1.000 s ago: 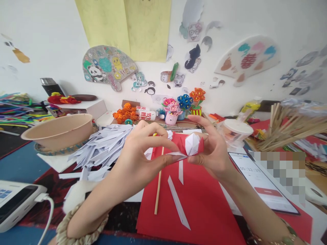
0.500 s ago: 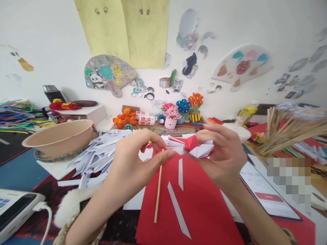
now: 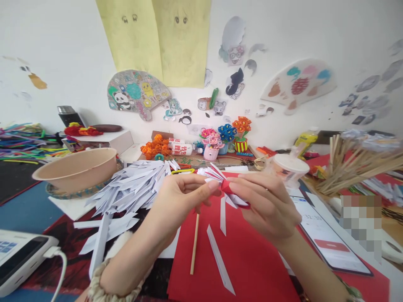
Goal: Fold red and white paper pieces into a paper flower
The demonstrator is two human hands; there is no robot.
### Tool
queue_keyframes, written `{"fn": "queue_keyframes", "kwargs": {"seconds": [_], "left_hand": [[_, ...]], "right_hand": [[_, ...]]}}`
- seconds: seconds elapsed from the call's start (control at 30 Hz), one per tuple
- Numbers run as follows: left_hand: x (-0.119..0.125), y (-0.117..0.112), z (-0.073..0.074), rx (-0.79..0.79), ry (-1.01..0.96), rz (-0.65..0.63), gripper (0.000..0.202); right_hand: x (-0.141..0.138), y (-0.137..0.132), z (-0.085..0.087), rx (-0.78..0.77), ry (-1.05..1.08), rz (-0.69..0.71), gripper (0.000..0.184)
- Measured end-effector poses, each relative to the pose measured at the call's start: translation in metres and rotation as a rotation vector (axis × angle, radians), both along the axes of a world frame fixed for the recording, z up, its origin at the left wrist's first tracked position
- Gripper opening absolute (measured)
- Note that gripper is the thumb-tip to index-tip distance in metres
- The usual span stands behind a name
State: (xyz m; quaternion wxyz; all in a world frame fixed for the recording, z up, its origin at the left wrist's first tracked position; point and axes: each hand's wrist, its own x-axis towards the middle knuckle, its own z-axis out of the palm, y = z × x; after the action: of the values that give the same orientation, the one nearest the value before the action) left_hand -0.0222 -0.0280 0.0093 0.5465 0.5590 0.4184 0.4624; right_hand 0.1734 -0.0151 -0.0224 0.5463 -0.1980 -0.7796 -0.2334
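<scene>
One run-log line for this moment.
right hand: holding folded red-white paper; left hand: at its fanned end; below: wooden stick, white strips on red sheet

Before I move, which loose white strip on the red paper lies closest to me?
The slanting lower strip, right of the wooden stick; the upper strip lies farther back.

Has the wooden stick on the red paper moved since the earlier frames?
No; judged against the red paper and nearer white strip, the wooden stick lies in the same place, left of that strip.

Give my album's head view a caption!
Right hand holds, left hand touches folded red-and-white paper over red sheets.
</scene>
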Motion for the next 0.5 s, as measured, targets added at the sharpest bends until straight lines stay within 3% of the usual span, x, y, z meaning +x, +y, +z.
{"fn": "queue_keyframes", "kwargs": {"seconds": [0.1,0.17,0.23,0.27,0.37,0.43,0.5], "left_hand": [[-0.001,0.001,0.002,0.078,0.021,0.065,0.02],[-0.004,0.003,0.005,0.137,0.054,0.098,0.018],[-0.008,0.005,0.008,0.174,0.097,0.073,0.015],[-0.009,0.006,0.009,0.185,0.12,0.042,0.015],[-0.011,0.009,0.008,0.189,0.168,-0.025,0.018],[-0.01,0.011,0.006,0.182,0.188,-0.024,0.019],[-0.009,0.013,0.004,0.171,0.213,-0.017,0.022]], "right_hand": [[-0.002,0.005,-0.002,-0.035,0.066,0.03,0.06],[0.0,0.011,-0.004,-0.181,0.237,0.065,0.059],[0.003,0.016,-0.003,-0.449,0.4,0.207,0.049],[0.004,0.019,-0.003,-0.662,0.47,0.315,0.044],[0.005,0.02,0.002,-1.225,0.376,0.557,0.028],[0.002,0.017,0.005,-1.378,0.263,0.627,0.039],[-0.001,0.013,0.008,-1.458,0.264,0.64,0.038]]}}
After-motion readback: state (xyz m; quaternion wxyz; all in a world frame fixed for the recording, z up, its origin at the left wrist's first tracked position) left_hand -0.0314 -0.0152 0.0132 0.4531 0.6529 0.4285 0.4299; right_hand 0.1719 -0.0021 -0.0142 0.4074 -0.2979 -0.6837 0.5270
